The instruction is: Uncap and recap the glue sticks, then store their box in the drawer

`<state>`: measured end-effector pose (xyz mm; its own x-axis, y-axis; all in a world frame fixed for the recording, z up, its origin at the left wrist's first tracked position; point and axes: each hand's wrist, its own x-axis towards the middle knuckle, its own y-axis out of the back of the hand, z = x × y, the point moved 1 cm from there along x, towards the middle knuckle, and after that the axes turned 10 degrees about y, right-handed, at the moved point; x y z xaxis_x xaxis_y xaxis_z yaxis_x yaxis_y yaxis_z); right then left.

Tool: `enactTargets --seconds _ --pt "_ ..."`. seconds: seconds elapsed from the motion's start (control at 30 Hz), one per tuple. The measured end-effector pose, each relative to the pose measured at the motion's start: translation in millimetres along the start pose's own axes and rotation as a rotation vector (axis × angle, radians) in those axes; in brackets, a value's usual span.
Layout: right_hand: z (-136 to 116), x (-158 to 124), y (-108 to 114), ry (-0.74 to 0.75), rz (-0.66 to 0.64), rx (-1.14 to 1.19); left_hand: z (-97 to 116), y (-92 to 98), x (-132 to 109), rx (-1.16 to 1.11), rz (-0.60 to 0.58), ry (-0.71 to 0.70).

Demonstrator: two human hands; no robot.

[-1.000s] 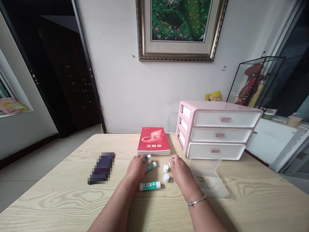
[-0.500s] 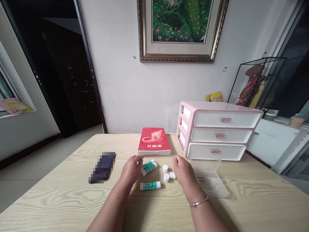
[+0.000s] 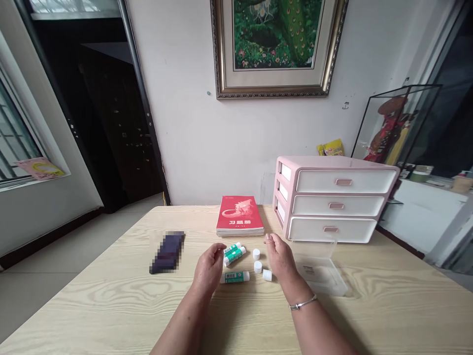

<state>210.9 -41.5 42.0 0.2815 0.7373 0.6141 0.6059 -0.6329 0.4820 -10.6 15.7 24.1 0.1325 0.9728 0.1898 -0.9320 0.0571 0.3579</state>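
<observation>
My left hand [image 3: 209, 268] is closed, thumb uppermost, beside the left ends of the green-and-white glue sticks. Two glue sticks [image 3: 235, 255] lie slanted side by side just right of it. A third glue stick [image 3: 236, 277] lies crosswise nearer to me, its left end by my left hand. My right hand [image 3: 280, 256], with a silver bracelet at the wrist, is also closed and thumb-up. Left of it are two upright white caps [image 3: 257, 261] and a third white cap [image 3: 267, 275], tipped over. The inner fingers of both hands are hidden, so I cannot see whether they hold anything.
A red book [image 3: 240, 213] lies at the back. A pink-and-white drawer unit [image 3: 336, 197] stands back right, with a clear lidded box [image 3: 328, 280] open in front of it. A pixelated dark object [image 3: 168, 252] lies on the left of the wooden table [image 3: 103, 305].
One white cap has shifted toward me and now lies below the other two, apart from my right hand. The view has moved slightly; the glue sticks keep their arrangement.
</observation>
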Motion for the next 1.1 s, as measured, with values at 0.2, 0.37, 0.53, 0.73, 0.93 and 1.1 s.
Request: enactTargets --seconds 0.2,0.37,0.53,0.73,0.93,1.1 --pt "-20.4 -25.2 2.9 -0.029 -0.152 0.18 3.8 6.7 -20.8 -0.114 -0.125 0.099" --pt "-22.5 -60.9 14.2 -0.099 -0.247 0.232 11.3 16.4 -40.4 -0.164 -0.237 0.17" --pt "-2.4 -77.4 5.8 -0.191 -0.311 0.248 9.6 17.5 -60.1 -0.284 -0.296 0.228" --pt "-26.8 -78.8 11.4 -0.316 -0.314 0.543 17.3 25.3 -91.8 -0.586 -0.355 0.294" --pt "-80.0 -87.5 37.5 -0.594 -0.588 1.366 46.4 37.4 -113.1 -1.024 -0.725 0.419" --pt "-119.4 -90.7 54.2 -0.442 -0.919 1.789 81.0 46.8 -129.8 -1.139 -1.001 0.337"
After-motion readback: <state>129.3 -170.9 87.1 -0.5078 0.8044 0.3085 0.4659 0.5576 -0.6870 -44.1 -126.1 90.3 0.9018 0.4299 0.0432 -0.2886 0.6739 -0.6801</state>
